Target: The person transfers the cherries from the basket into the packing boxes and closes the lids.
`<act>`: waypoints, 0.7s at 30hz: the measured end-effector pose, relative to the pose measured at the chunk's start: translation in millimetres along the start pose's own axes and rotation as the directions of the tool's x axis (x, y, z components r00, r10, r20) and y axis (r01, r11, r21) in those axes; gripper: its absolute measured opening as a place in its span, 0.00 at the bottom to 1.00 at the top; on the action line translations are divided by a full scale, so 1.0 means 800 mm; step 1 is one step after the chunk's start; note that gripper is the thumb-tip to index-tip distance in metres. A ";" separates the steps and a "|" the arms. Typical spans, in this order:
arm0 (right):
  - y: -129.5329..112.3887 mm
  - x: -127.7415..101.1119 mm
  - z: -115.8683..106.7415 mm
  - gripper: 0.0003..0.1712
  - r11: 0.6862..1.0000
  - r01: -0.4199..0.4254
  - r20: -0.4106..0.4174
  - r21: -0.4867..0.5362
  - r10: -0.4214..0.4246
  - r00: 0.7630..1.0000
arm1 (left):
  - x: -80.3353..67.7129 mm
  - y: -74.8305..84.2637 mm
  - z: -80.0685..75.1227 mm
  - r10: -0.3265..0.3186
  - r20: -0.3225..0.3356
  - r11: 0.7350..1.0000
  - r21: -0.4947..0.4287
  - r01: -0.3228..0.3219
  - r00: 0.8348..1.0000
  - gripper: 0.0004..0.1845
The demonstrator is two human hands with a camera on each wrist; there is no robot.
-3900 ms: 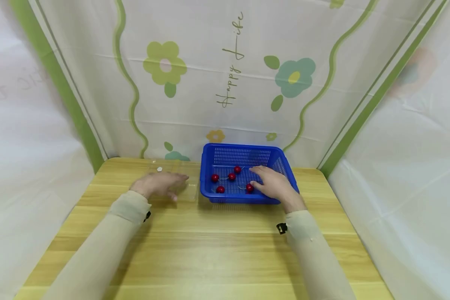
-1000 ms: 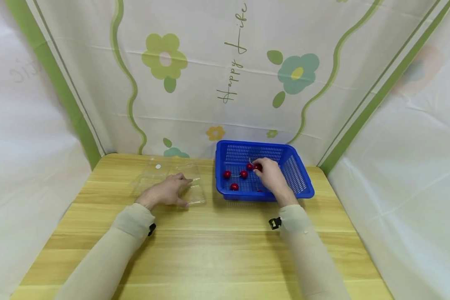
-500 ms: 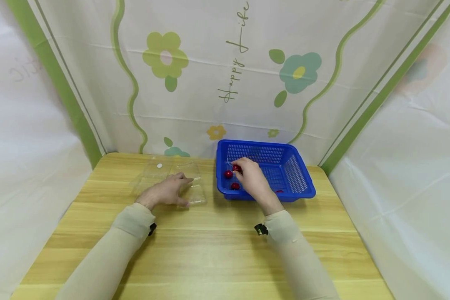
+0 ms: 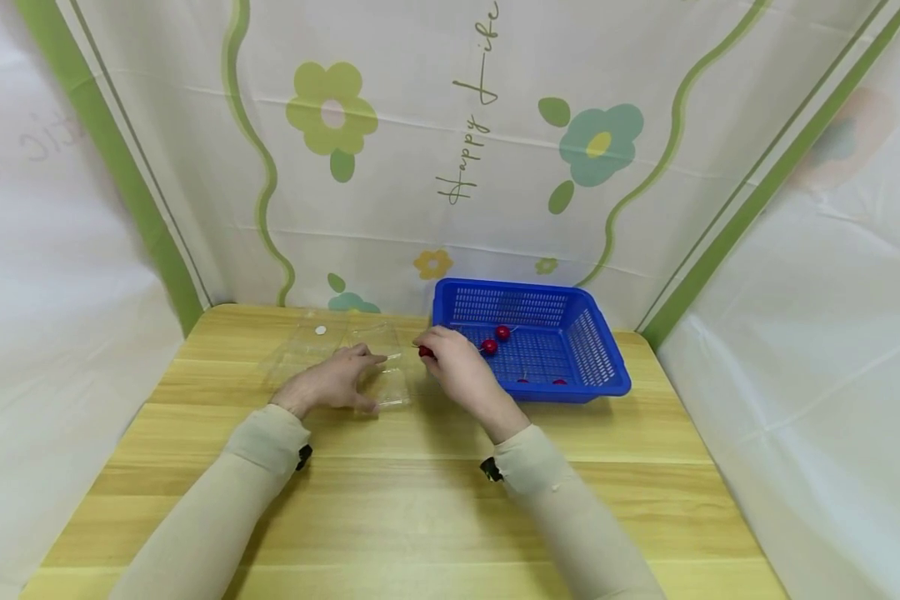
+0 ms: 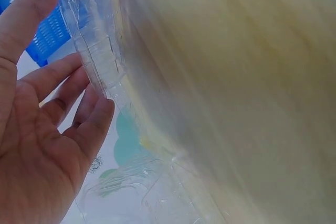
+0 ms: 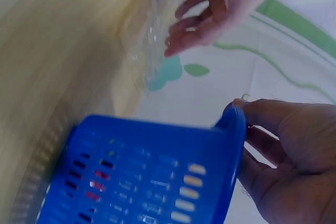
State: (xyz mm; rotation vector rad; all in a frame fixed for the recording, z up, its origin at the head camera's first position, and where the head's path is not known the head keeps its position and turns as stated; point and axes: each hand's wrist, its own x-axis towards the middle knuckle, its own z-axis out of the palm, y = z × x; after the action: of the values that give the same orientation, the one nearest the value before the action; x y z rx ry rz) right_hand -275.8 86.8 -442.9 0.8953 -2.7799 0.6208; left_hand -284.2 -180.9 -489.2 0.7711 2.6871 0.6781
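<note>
Red cherry (image 4: pixel 424 352) pinched in right hand (image 4: pixel 457 373) fingertips, just left of blue basket (image 4: pixel 603 354); left hand (image 4: pixel 330 383) fingers relaxed, resting on clear plastic box (image 4: pixel 378 367).

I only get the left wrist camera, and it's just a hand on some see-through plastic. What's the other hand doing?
Observer: In the head view, the right hand pinches a small red cherry just beside the blue basket.
Operator: Is that the only one?
Observer: No, four other cherries show in the basket. Two are in the open and two are half hidden by the near wall.
Operator: Any in the plastic thing?
Observer: No red shows in the clear box. The left hand rests on it.
</note>
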 end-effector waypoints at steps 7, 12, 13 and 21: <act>-0.018 0.009 0.019 0.15 0.983 0.103 0.107 -0.152 -0.087 0.990 | 0.001 -0.003 0.000 0.005 0.002 1.000 -0.008 -0.005 1.000 0.51; -0.026 0.012 0.038 0.19 0.908 0.172 0.203 -0.381 -0.099 0.974 | 0.004 -0.004 0.000 0.005 -0.001 1.000 -0.012 -0.005 1.000 0.52; -0.028 0.012 0.041 0.19 0.893 0.181 0.213 -0.412 -0.099 0.972 | 0.004 -0.004 0.000 0.006 -0.002 1.000 -0.013 -0.006 1.000 0.52; -0.041 0.006 0.061 0.13 0.825 0.248 0.260 -0.508 -0.128 0.957 | 0.005 -0.004 -0.002 0.012 -0.002 1.000 -0.012 -0.012 1.000 0.51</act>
State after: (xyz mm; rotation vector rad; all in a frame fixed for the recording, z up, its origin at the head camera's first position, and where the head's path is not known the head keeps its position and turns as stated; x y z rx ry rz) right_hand -261.6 39.3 -474.6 1.1274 -2.7479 -0.3053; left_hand -289.1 -181.7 -490.0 0.7849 2.6796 0.6973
